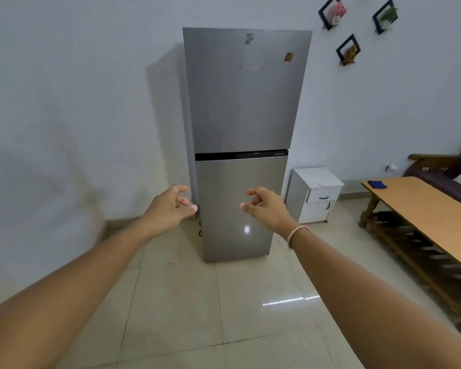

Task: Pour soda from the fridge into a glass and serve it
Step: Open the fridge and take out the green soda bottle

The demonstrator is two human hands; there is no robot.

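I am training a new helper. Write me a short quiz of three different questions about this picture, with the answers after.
1. True or false: both doors of the fridge are closed.
2. What does the right hand hold?
A. a glass
B. a bottle
C. nothing
3. Fill in the missing word: the small white cabinet stands between the fridge and the wooden ____.

Key:
1. True. No door stands open.
2. C. The right hand and the left hand are both empty, fingers loosely curled, stretched out toward the fridge.
3. table. A small blue object lies on its far end.
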